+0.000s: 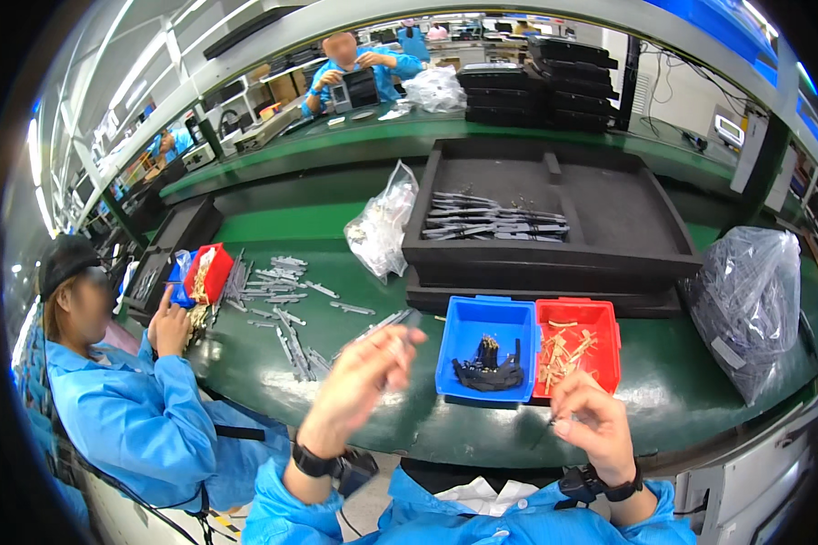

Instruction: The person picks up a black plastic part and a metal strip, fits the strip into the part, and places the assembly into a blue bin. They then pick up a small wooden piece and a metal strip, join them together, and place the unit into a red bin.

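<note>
My left hand (365, 377) is raised over the bench left of the blue bin. Its fingers are closed on a slim grey strip (413, 318), whose end shows past the fingertips. My right hand (595, 425) pinches a small dark piece (551, 422) in front of the red bin; the piece is too small to name. The blue bin (459, 313) contains black parts (489, 368) with some gold-coloured tips. Beside it, the red bin (604, 318) holds thin gold-coloured strips (559, 354). More grey strips (286, 286) lie scattered on the green bench to the left.
A black foam tray (609, 204) with rows of grey strips stands behind the bins. Clear bags sit left (382, 227) and right (745, 300) of it. A co-worker (145, 409) works at the left by another red bin (211, 272); another person (359, 68) sits across.
</note>
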Action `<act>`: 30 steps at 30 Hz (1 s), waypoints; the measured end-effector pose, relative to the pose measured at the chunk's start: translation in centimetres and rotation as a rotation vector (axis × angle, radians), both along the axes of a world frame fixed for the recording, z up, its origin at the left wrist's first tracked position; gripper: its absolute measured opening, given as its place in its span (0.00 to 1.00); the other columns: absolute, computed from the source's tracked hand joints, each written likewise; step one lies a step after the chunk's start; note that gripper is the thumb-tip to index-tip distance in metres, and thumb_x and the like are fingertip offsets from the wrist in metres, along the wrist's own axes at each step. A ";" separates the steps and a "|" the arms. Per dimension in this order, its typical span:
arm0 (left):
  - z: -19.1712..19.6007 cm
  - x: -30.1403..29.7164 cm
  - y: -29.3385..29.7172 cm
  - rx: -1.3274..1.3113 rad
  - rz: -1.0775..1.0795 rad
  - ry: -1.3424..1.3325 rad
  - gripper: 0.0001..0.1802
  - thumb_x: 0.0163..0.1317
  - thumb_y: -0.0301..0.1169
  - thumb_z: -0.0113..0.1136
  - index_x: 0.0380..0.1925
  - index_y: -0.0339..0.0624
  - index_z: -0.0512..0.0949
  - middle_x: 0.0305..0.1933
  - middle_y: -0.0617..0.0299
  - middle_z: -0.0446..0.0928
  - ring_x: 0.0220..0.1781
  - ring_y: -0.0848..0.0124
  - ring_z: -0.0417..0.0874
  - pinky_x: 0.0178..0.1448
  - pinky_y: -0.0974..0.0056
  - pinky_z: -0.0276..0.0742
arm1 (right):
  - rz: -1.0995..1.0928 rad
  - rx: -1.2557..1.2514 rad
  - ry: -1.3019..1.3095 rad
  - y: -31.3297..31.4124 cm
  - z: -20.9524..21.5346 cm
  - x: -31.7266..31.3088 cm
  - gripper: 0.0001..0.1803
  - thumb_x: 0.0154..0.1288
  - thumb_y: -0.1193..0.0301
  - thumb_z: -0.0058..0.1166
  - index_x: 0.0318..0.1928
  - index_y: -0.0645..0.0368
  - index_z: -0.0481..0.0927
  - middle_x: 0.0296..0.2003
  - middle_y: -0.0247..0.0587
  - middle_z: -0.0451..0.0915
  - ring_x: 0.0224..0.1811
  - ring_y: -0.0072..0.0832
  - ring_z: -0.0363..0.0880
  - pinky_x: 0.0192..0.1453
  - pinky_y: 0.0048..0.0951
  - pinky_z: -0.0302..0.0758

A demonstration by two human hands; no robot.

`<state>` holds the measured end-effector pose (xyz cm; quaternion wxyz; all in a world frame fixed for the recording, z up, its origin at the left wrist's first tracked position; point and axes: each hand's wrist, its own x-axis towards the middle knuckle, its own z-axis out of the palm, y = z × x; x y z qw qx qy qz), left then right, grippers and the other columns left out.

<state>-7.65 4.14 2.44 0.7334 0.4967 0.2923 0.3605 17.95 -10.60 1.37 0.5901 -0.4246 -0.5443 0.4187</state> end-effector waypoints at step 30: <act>-2.2 5.4 -6.1 0.059 -0.209 0.189 0.12 0.64 0.27 0.52 0.43 0.30 0.76 0.37 0.57 0.80 0.33 0.77 0.78 0.40 0.73 0.74 | 0.071 -0.178 0.213 1.1 -2.5 -1.2 0.03 0.60 0.78 0.53 0.29 0.61 0.74 0.51 0.45 0.71 0.45 0.23 0.73 0.46 0.25 0.74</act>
